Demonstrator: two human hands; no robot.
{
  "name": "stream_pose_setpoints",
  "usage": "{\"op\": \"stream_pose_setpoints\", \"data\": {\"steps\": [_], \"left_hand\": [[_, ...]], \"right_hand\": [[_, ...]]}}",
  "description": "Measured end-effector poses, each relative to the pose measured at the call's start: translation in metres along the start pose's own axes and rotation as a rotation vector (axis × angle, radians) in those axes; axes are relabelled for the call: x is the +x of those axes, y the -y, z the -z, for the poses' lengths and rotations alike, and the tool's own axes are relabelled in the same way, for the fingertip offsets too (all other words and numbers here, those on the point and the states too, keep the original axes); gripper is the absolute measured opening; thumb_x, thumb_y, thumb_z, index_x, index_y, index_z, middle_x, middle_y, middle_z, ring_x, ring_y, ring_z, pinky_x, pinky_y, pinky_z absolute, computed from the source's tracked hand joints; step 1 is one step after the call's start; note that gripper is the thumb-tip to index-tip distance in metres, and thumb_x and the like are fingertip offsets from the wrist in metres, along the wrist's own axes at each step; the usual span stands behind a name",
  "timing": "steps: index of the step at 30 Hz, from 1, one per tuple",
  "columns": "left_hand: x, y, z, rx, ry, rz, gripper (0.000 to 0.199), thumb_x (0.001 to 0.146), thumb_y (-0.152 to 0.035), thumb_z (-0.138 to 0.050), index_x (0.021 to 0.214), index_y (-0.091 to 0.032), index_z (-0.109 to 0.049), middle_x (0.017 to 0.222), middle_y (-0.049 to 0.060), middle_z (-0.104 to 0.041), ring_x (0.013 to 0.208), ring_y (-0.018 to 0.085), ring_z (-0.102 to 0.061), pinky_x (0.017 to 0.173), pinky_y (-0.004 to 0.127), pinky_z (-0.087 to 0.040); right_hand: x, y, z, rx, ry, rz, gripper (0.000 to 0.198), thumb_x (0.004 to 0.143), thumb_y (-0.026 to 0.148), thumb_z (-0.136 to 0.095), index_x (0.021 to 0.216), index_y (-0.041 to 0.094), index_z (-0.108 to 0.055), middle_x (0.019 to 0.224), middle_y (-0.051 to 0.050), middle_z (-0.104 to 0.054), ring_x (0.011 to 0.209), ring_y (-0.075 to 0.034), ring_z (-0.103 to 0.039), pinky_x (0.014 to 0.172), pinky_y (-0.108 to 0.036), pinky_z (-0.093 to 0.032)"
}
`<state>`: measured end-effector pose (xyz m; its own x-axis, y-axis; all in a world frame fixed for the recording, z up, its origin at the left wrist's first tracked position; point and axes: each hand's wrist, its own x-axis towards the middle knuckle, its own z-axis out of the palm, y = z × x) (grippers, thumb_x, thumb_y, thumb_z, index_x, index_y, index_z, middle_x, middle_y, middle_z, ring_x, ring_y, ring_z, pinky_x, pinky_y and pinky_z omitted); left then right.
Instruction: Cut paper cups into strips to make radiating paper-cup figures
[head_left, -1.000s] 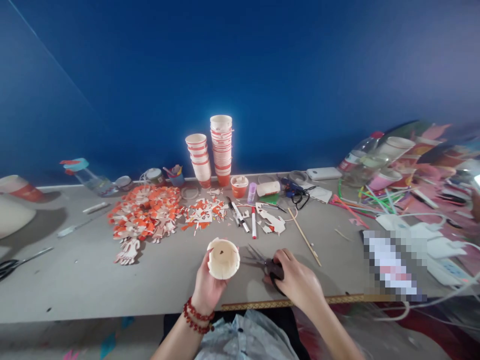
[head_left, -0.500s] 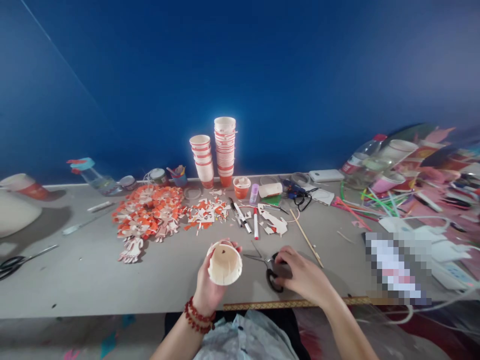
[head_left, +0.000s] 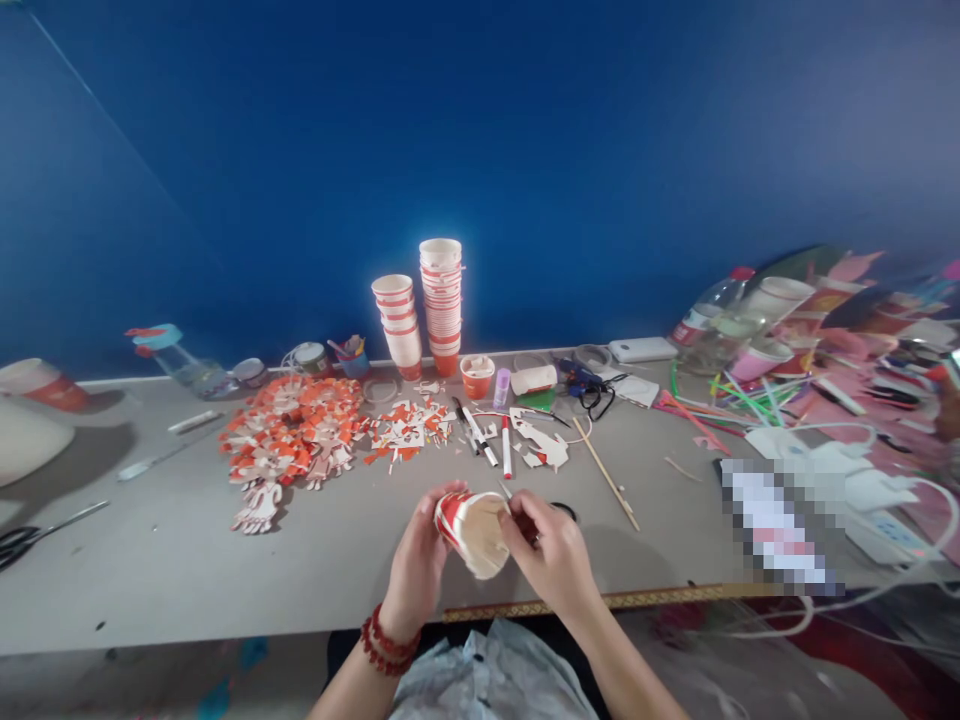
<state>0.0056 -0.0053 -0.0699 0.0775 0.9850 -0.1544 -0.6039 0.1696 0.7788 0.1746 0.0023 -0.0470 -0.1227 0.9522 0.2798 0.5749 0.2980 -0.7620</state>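
Observation:
A red and white paper cup lies tilted in my left hand, its open mouth turned towards me and to the right. The fingers of that hand wrap round the cup's base and side. My right hand pinches the cup's right rim between thumb and fingers. Behind my right hand, a black handle loop of the scissors shows on the table; the hand covers most of the rest. The cup's rim looks uneven and cut.
Two cup stacks stand by the blue wall. Left of them lies a heap of orange and white paper cutouts, with scraps beside it. Markers, a wooden stick, a power strip and other scissors lie around.
My right hand has left the scissors' handles and moved left onto the cup's rim. My left hand has turned the cup, so its red side shows. The view has shifted slightly.

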Motion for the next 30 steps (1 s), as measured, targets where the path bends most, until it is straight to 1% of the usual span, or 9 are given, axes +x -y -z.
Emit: {"op": "stream_pose_setpoints", "data": {"steps": [6, 10, 14, 16, 18, 20, 23, 26, 30], "left_hand": [[0.000, -0.028, 0.008, 0.454, 0.282, 0.035, 0.039, 0.084, -0.042, -0.065, 0.116, -0.020, -0.064, 0.119, 0.010, -0.065, 0.112, 0.028, -0.056, 0.092, 0.033, -0.043], [0.004, -0.026, 0.008, 0.490, 0.407, 0.146, 0.043, 0.086, -0.046, -0.060, 0.121, -0.022, -0.059, 0.112, 0.008, -0.065, 0.105, 0.026, -0.058, 0.084, 0.033, -0.046], [0.006, -0.015, 0.008, 0.567, 0.488, 0.047, 0.042, 0.082, -0.039, -0.068, 0.119, -0.020, -0.062, 0.117, 0.009, -0.061, 0.113, 0.028, -0.052, 0.096, 0.037, -0.041], [0.006, -0.009, 0.007, 0.552, 0.444, 0.017, 0.039, 0.081, -0.036, -0.069, 0.116, -0.019, -0.064, 0.116, 0.010, -0.062, 0.113, 0.029, -0.052, 0.098, 0.039, -0.040], [0.005, -0.004, 0.006, 0.422, 0.348, 0.059, 0.037, 0.085, -0.036, -0.064, 0.119, -0.020, -0.062, 0.116, 0.010, -0.063, 0.112, 0.029, -0.054, 0.096, 0.039, -0.041], [0.004, 0.000, 0.006, 0.229, 0.204, 0.112, 0.038, 0.088, -0.037, -0.060, 0.123, -0.021, -0.058, 0.120, 0.010, -0.062, 0.113, 0.028, -0.055, 0.094, 0.037, -0.043], [0.003, 0.004, 0.004, 0.029, 0.009, 0.093, 0.041, 0.086, -0.039, -0.062, 0.124, -0.024, -0.056, 0.128, 0.009, -0.059, 0.118, 0.028, -0.053, 0.093, 0.036, -0.044], [0.000, 0.004, -0.003, 0.011, -0.002, -0.040, 0.046, 0.084, -0.039, -0.064, 0.126, -0.025, -0.052, 0.133, 0.010, -0.056, 0.122, 0.029, -0.051, 0.097, 0.038, -0.042], [-0.007, 0.009, -0.014, 0.071, 0.038, -0.196, 0.054, 0.081, -0.040, -0.068, 0.128, -0.026, -0.048, 0.140, 0.011, -0.049, 0.127, 0.031, -0.045, 0.102, 0.041, -0.039]], "right_hand": [[0.010, 0.002, 0.011, -0.194, 0.043, 0.269, 0.016, 0.090, 0.018, -0.049, 0.075, 0.019, -0.053, 0.065, 0.000, -0.056, 0.058, -0.014, -0.052, 0.058, -0.023, -0.034], [0.020, 0.006, 0.016, -0.180, 0.170, 0.387, 0.017, 0.094, 0.021, -0.049, 0.081, 0.020, -0.059, 0.076, -0.004, -0.064, 0.071, -0.016, -0.057, 0.066, -0.024, -0.039], [0.027, 0.006, 0.015, -0.099, 0.313, 0.447, 0.019, 0.096, 0.027, -0.051, 0.083, 0.021, -0.063, 0.078, -0.003, -0.068, 0.076, -0.017, -0.060, 0.072, -0.027, -0.043], [0.028, 0.005, 0.015, -0.026, 0.310, 0.412, 0.016, 0.096, 0.031, -0.053, 0.090, 0.022, -0.065, 0.087, -0.004, -0.070, 0.082, -0.019, -0.062, 0.078, -0.029, -0.045], [0.025, 0.003, 0.016, 0.069, 0.240, 0.361, 0.021, 0.093, 0.037, -0.056, 0.108, 0.024, -0.062, 0.107, -0.007, -0.068, 0.101, -0.022, -0.061, 0.090, -0.033, -0.045], [0.019, -0.001, 0.016, 0.183, 0.127, 0.295, 0.044, 0.090, 0.048, -0.059, 0.127, 0.024, -0.052, 0.130, -0.011, -0.057, 0.120, -0.027, -0.052, 0.101, -0.039, -0.041], [0.004, -0.008, 0.008, 0.377, 0.042, 0.191, 0.075, 0.083, 0.064, -0.058, 0.142, 0.024, -0.036, 0.147, -0.014, -0.038, 0.130, -0.032, -0.044, 0.107, -0.044, -0.039], [-0.014, -0.013, -0.008, 0.495, 0.086, 0.095, 0.091, 0.078, 0.066, -0.063, 0.148, 0.025, -0.023, 0.152, -0.014, -0.030, 0.133, -0.032, -0.040, 0.109, -0.044, -0.037], [-0.027, -0.016, -0.030, 0.587, 0.065, 0.006, 0.070, 0.091, 0.050, -0.056, 0.148, 0.025, -0.023, 0.151, -0.013, -0.034, 0.134, -0.028, -0.041, 0.109, -0.042, -0.038]]}}
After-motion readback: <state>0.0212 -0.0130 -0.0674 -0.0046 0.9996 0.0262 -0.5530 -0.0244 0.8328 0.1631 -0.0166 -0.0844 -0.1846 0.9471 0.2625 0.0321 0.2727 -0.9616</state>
